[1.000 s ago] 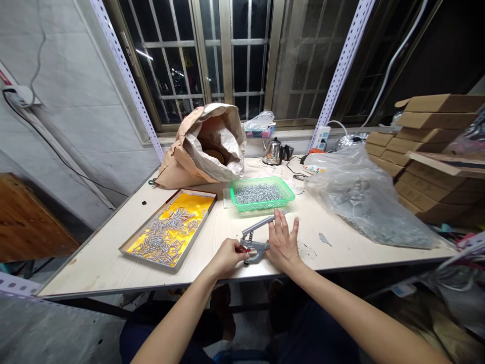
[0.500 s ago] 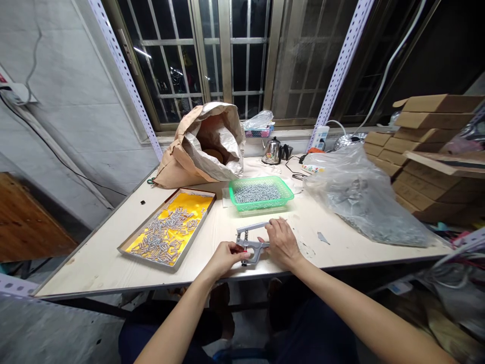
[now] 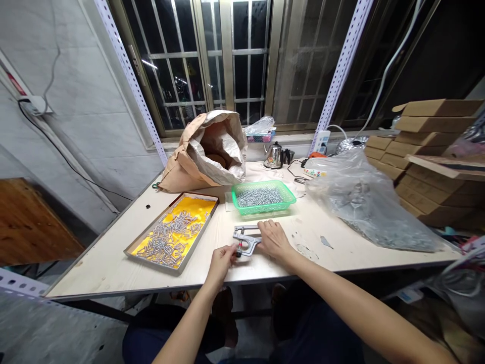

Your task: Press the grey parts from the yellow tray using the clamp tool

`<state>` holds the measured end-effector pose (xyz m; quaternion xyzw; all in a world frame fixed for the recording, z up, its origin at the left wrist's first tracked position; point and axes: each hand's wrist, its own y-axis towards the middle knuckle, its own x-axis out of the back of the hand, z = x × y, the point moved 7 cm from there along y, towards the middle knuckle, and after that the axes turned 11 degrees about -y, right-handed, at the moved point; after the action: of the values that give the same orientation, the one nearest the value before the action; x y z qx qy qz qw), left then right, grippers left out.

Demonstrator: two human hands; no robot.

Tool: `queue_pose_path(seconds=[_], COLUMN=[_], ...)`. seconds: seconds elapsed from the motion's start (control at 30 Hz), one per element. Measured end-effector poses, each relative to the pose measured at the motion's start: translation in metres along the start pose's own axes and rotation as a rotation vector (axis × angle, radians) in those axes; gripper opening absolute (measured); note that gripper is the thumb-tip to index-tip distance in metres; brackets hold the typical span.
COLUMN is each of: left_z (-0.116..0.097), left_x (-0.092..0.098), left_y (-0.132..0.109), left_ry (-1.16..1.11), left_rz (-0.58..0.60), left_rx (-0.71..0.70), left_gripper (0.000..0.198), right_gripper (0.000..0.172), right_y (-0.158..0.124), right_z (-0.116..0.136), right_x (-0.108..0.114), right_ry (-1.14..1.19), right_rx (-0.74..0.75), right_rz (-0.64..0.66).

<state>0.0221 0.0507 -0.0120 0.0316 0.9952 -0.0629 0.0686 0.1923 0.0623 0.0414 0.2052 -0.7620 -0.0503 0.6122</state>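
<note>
In my right hand (image 3: 275, 240) are grey metal snap-fastener pliers (image 3: 250, 244), the fingers wrapped around the handle end. Their jaw points left, with a small coil spring, a red bit and a black tip. My left hand (image 3: 221, 264) is at the jaw end, thumb and fingers pinched beside the black tip. What they hold, if anything, is too small to make out. Beyond the pliers a green plastic basket (image 3: 262, 208) holds a heap of small silvery metal pieces. To the left, a shallow tray (image 3: 210, 216) with a yellow lining holds many similar ridged metal pieces.
A large open paper sack (image 3: 182, 169) stands at the back left. A steel kettle (image 3: 273, 155) is near the window. On the right lie a clear plastic bag (image 3: 364, 202) and stacked cardboard boxes (image 3: 432, 189). A grey scrap (image 3: 326, 242) lies on the table (image 3: 94, 270).
The pliers have shifted slightly left and their upper arm lies more level. My left hand's fingers have drawn back from inside the jaw to its outer end. The whole view has shifted a little.
</note>
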Motion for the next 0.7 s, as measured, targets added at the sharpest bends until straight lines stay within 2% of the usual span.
queue_pose_path(seconds=[0.17,0.27,0.33,0.4,0.5,0.6,0.63,0.7], left_z=[-0.006,-0.003,-0.002,-0.011,-0.046,-0.094,-0.107,-0.129], left_x=[-0.009,-0.007,-0.003,0.001,-0.008,-0.037,-0.042,-0.040], left_y=[0.000,-0.002,-0.004,-0.002,0.017,0.059,0.073,0.093], left_ry=[0.046,0.034,0.011,-0.018,-0.021,-0.039,-0.048,0.012], left_rz=[0.028,-0.037,-0.109,-0.210,-0.321,-0.247,-0.230,-0.196], left_rx=[0.023,0.012,-0.029,-0.110,-0.260,-0.352,-0.348,-0.383], left_gripper=[0.030,0.022,0.020,0.020,0.023,0.025,0.029,0.034], right_gripper=[0.030,0.041,0.045,0.047,0.045,0.042,0.041,0.041], right_y=[-0.005,-0.013,-0.020,-0.028,-0.036,-0.040,-0.041,-0.041], right_z=[0.000,-0.003,-0.007,-0.011,-0.015,-0.017,-0.017,-0.017], right_x=[0.014,0.015,0.011,0.007,0.005,0.003,0.003,0.000], right_ry=[0.032,0.056,0.063,0.067,0.067,0.059,0.053,0.039], right_rx=[-0.051,-0.134,-0.193,-0.214,-0.204,-0.202,-0.198,-0.187], right_rz=[-0.114,-0.194,-0.191,-0.168,-0.152,-0.146,-0.146,-0.147])
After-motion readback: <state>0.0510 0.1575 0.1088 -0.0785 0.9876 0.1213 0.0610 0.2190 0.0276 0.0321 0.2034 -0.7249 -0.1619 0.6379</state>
